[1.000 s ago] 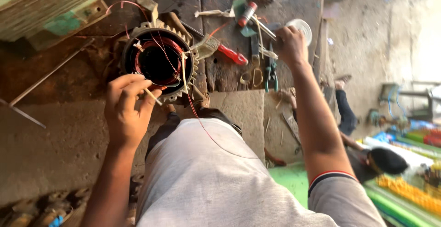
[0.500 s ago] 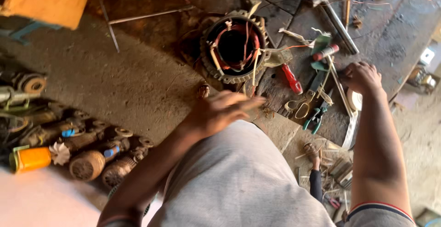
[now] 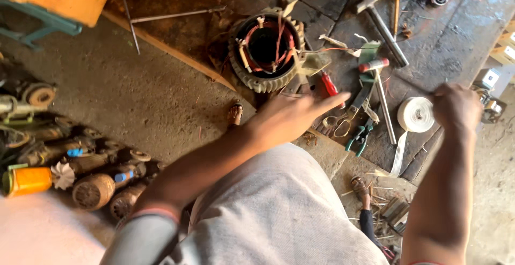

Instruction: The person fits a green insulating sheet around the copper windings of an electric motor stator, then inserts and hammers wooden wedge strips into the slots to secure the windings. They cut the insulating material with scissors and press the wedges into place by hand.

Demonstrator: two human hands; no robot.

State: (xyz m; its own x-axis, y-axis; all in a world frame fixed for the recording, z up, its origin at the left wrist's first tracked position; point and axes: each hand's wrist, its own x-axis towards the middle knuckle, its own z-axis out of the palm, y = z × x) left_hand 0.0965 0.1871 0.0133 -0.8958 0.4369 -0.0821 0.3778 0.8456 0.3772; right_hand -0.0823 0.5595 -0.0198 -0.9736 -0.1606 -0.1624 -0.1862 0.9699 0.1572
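Two hands over a cluttered workshop surface (image 3: 440, 34), beside a motor stator (image 3: 266, 50).

The left hand (image 3: 292, 116) hovers flat with fingers stretched out, empty, just below the stator's copper windings. The right hand (image 3: 456, 107) is closed next to a white tape roll (image 3: 416, 113); whether it pinches the tape cannot be told. Green-handled pliers (image 3: 358, 136) lie between the hands.

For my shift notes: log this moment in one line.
left hand: open, over bench near stator | right hand: closed beside white tape roll
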